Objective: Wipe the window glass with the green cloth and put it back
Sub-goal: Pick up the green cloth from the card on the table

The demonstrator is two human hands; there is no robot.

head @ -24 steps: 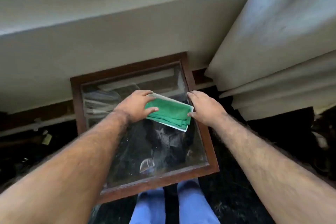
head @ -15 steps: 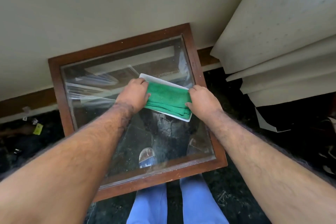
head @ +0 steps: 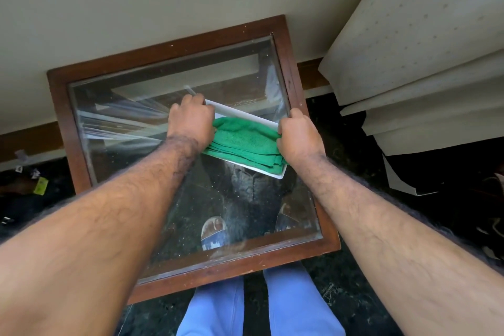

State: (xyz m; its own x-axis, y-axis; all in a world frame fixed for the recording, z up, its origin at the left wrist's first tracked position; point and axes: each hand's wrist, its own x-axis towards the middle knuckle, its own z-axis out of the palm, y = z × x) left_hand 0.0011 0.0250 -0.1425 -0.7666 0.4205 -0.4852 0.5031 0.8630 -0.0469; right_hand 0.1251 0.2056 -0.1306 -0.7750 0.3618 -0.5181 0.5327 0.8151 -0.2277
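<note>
Both of our bare hands were on a folded green cloth (head: 245, 144) that lay on a shallow white tray (head: 246, 114), and the tray sat on the window glass (head: 141, 128) toward its far right part. Our left hand (head: 191, 120) curled over the cloth's left end, fingers closed on the cloth and the tray's far edge. Our right hand (head: 297, 136) was closed over the cloth's right end, just beside the right rail of the brown wooden frame (head: 289, 63). Whether either grip pinched the cloth alone or the tray with it, we could not tell.

The framed pane lay tilted, its far edge against a pale wall (head: 136, 3) and its near edge above our blue trouser legs (head: 297, 305). The glass looked dusty and smeared, so we judged the wiping not yet begun.

We judged the main risk to be the tray: if we lifted the cloth with the tray caught in our grip, the tray could slide on the sloping glass and fall to the dark floor (head: 354, 267). Pressing hard on a leaning pane might also shift it or strain the glass.

Compared with half a second before, our hands had closed in more tightly on the two ends of the cloth. More of the tray's far rim showed bare, and the cloth looked bunched between our hands.
</note>
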